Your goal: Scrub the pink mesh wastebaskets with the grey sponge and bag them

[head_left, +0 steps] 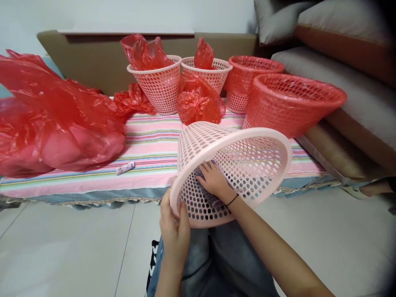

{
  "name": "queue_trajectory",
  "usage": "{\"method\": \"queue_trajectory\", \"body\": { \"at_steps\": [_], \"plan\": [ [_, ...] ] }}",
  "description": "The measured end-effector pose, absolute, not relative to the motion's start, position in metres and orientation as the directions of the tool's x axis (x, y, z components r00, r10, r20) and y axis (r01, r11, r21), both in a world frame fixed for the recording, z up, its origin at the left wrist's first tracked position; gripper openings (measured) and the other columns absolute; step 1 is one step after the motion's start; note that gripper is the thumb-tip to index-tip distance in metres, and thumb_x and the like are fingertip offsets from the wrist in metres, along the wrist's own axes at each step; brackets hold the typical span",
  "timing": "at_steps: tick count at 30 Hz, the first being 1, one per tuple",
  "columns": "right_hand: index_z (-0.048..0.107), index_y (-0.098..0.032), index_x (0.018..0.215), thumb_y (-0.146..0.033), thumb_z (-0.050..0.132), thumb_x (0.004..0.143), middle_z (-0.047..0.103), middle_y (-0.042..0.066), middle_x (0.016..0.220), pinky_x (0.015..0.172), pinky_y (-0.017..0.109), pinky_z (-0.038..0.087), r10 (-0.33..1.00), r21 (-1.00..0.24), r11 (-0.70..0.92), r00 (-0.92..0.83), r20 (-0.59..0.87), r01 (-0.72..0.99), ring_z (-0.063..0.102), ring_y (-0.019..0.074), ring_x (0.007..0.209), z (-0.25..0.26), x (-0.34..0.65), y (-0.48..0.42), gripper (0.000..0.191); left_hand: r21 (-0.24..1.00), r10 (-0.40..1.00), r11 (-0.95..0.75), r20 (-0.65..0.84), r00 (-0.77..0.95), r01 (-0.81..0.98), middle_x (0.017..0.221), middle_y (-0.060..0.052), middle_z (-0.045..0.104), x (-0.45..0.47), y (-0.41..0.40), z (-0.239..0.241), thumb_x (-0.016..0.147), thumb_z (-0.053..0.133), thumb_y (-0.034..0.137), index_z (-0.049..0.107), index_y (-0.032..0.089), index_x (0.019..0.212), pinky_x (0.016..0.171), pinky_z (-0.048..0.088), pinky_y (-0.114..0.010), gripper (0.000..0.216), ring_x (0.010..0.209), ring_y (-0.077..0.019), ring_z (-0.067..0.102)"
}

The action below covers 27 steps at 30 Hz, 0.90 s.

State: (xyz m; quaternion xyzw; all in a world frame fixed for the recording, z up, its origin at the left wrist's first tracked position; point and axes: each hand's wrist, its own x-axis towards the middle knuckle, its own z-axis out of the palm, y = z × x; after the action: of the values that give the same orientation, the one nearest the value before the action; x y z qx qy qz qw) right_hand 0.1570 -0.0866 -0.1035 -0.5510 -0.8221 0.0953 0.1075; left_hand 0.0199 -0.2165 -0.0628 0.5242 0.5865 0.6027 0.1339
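A pink plastic wastebasket (pixel 201 144) with a lattice of holes lies tilted above my knees, its wide mouth facing me. My left hand (pixel 175 231) grips its rim at the lower left, thumb inside and fingers outside. Reaching into the basket, my right hand (pixel 213 179) lies over a dark grey-purple cloth (pixel 206 194) and presses it to the inner wall. The fingers of that hand are spread somewhat on the cloth, and a thin dark band circles the wrist. Part of the cloth is hidden under the palm.
Two pink wastebaskets (pixel 161 88) with red bags stand behind, beside two red-lined baskets (pixel 287 107). Large red plastic bags (pixel 71 128) fill the left. A small white packet (pixel 125 168) lies on the striped cover (pixel 148 150). Grey cushions (pixel 349 103) are piled at right.
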Motion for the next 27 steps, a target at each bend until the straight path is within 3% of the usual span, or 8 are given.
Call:
{"method": "queue_trajectory", "body": {
  "at_steps": [7, 18, 24, 27],
  "plan": [
    [0.046, -0.019, 0.15, -0.056, 0.051, 0.093, 0.037, 0.014, 0.16, 0.117, 0.061, 0.02, 0.958, -0.231, 0.287, -0.282, 0.053, 0.93, 0.025, 0.0476, 0.146, -0.12, 0.162, -0.091, 0.069, 0.819, 0.768, -0.308, 0.515, -0.381, 0.484, 0.13, -0.007, 0.064, 0.015, -0.216, -0.065, 0.091, 0.062, 0.017, 0.053, 0.027, 0.136, 0.097, 0.05, -0.027, 0.047, 0.118, -0.0191, 0.063],
    [0.053, -0.02, 0.144, -0.042, 0.056, 0.085, 0.05, 0.009, 0.151, 0.11, 0.057, 0.032, 0.968, -0.283, 0.25, -0.248, 0.042, 0.926, 0.033, 0.0463, 0.14, -0.112, 0.156, -0.093, 0.063, 0.839, 0.787, -0.272, 0.475, -0.393, 0.471, 0.125, -0.01, 0.062, 0.012, -0.216, -0.068, 0.093, 0.059, 0.024, 0.051, 0.024, 0.137, 0.099, 0.048, -0.033, 0.044, 0.12, -0.0228, 0.06],
    [0.052, -0.023, 0.146, -0.034, 0.058, 0.082, 0.052, 0.005, 0.15, 0.114, 0.051, 0.032, 0.929, -0.333, 0.362, -0.368, 0.045, 0.871, 0.036, 0.0377, 0.141, -0.1, 0.168, -0.129, 0.065, 0.843, 0.773, -0.285, 0.483, -0.41, 0.456, 0.133, -0.012, 0.058, 0.015, -0.216, -0.069, 0.095, 0.057, 0.026, 0.049, 0.024, 0.14, 0.104, 0.045, -0.037, 0.046, 0.125, -0.0249, 0.057],
    [0.048, -0.026, 0.148, -0.031, 0.06, 0.082, 0.047, 0.004, 0.155, 0.115, 0.055, 0.031, 0.906, -0.402, 0.399, -0.421, 0.036, 0.824, 0.031, 0.0379, 0.145, -0.097, 0.178, -0.153, 0.068, 0.827, 0.774, -0.298, 0.502, -0.386, 0.476, 0.133, -0.012, 0.059, 0.015, -0.215, -0.069, 0.095, 0.057, 0.024, 0.048, 0.024, 0.141, 0.104, 0.046, -0.036, 0.046, 0.125, -0.0245, 0.058]
  ]
}}
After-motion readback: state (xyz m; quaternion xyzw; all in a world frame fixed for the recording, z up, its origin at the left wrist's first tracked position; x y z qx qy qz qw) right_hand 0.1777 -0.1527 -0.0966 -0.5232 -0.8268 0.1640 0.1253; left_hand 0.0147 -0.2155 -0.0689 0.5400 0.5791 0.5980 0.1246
